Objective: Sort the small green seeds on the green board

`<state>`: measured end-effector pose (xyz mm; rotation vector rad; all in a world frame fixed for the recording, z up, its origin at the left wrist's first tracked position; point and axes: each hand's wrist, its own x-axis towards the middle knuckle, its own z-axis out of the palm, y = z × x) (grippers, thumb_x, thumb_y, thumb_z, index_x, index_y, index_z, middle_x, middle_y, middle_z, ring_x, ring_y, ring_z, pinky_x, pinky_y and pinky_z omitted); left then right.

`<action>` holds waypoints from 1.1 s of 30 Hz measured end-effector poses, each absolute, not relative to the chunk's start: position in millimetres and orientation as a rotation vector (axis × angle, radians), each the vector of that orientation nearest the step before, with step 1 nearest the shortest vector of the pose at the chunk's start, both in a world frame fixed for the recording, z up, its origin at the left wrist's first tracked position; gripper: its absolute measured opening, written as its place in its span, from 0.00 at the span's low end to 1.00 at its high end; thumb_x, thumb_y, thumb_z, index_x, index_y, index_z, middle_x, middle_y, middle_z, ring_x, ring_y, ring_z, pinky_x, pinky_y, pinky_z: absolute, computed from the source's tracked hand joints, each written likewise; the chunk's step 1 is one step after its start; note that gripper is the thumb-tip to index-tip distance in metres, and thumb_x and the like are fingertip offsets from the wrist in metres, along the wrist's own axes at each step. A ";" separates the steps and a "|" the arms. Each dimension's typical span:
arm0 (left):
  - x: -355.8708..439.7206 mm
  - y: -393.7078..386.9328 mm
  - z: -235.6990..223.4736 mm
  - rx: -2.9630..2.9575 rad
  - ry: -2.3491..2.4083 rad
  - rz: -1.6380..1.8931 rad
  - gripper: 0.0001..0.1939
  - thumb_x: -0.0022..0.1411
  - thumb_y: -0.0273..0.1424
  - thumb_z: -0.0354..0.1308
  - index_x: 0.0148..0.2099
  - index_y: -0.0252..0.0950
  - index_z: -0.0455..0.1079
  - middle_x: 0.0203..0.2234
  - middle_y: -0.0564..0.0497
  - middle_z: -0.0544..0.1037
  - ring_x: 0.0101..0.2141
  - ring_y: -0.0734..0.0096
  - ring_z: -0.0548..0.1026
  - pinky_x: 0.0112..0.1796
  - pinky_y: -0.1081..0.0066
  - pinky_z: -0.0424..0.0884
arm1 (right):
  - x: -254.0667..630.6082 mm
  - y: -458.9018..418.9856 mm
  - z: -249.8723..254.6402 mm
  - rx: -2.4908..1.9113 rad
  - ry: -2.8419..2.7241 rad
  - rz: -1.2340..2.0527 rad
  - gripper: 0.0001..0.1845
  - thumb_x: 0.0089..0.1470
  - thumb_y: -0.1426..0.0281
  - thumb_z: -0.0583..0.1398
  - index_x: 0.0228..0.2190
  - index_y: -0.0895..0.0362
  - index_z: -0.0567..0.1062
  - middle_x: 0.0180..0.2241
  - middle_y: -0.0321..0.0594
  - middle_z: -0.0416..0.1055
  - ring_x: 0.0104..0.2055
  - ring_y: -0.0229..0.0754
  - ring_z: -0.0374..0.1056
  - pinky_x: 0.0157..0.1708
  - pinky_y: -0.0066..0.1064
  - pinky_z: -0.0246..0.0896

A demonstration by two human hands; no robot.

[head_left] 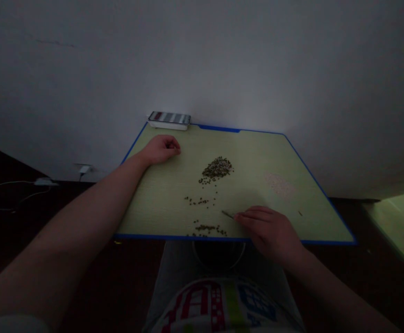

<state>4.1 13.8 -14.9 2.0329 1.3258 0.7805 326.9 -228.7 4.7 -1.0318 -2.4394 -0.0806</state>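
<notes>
The right grip [271, 231] pinched a thin stick [227, 214], dark grains [218, 168] beyond it. The left grip [160, 149] curled, its hold unclear.

"How's the light?"
"Dim; past the table's [257, 143] near edge, nearly black."
"Shadows?"
"A soft one beside the right hand [274, 233]; pale grains [280, 185] toward the right edge blur together."

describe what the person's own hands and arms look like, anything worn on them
The left hand and right hand are ungloved, with no watch or bracelet visible on either wrist. A pale sleeve edge shows on the left side at the bottom of the picture; none shows on the right. The light is too dim for finer detail.
</notes>
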 end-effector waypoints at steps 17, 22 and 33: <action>1.3 17.4 -20.4 2.013 1.254 0.800 0.11 0.48 0.37 0.63 0.31 0.34 0.72 0.18 0.56 0.67 0.21 0.77 0.63 0.25 0.73 0.58 | 320.2 -200.6 5.2 -0.992 -2.381 0.139 0.16 0.62 0.77 0.55 0.43 0.59 0.81 0.34 0.43 0.81 0.33 0.42 0.75 0.34 0.34 0.73; 1.6 16.8 -18.5 2.026 1.291 0.795 0.11 0.47 0.36 0.64 0.31 0.34 0.73 0.19 0.55 0.68 0.23 0.76 0.64 0.26 0.72 0.59 | 309.9 -194.3 2.7 -0.955 -2.428 0.112 0.19 0.60 0.79 0.54 0.45 0.57 0.81 0.35 0.43 0.82 0.36 0.42 0.76 0.36 0.34 0.72; 4.0 15.3 -17.1 1.979 1.286 0.797 0.11 0.46 0.36 0.64 0.30 0.34 0.72 0.18 0.56 0.67 0.21 0.77 0.63 0.24 0.73 0.57 | 297.5 -211.2 4.3 -0.814 -2.527 0.071 0.17 0.60 0.78 0.54 0.44 0.59 0.80 0.37 0.42 0.82 0.35 0.42 0.75 0.38 0.35 0.73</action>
